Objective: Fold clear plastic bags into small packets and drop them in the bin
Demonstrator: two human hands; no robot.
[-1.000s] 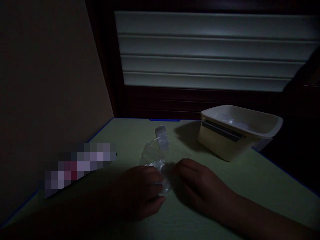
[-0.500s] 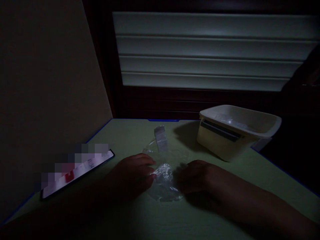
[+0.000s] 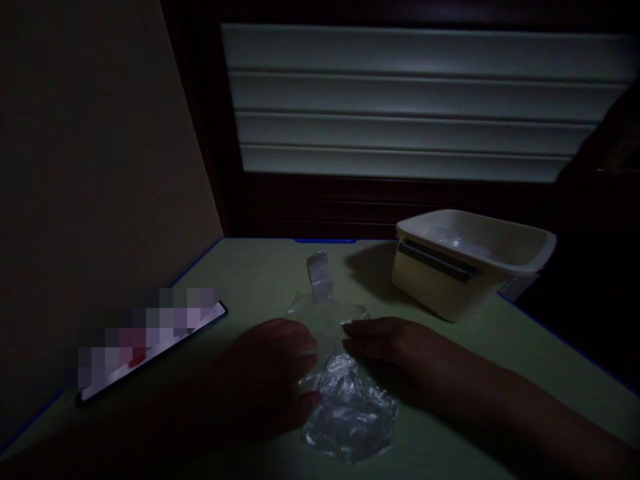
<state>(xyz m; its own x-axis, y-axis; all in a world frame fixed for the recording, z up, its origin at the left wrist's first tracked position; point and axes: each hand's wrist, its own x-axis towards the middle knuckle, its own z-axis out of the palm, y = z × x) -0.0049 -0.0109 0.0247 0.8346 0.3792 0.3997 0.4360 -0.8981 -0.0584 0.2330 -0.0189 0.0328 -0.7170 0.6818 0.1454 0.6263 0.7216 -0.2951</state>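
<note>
A crumpled clear plastic bag [image 3: 353, 423] lies on the table between my hands, its near part bunched and shiny. My left hand [image 3: 280, 363] rests at the bag's left side, fingers bent and the thumb apart from them, touching the plastic's edge. On the other side, my right hand [image 3: 395, 347] lies low with fingers stretched out over the plastic's right edge. Both hands look open, though the dim light hides some of the fingers. A whitish folded strip [image 3: 320, 277] stands up at the far end of the plastic.
A cream plastic bin [image 3: 435, 290] with clear plastic inside sits tilted at the right edge of the pale green table [image 3: 255, 267]. A phone [image 3: 155, 360] with a lit, partly blurred screen lies at the left. Behind is a slatted panel [image 3: 400, 100].
The near part of the plastic bag has spread toward me and slightly right. My left hand has come slightly nearer; my right fingers have stretched out to the left.
</note>
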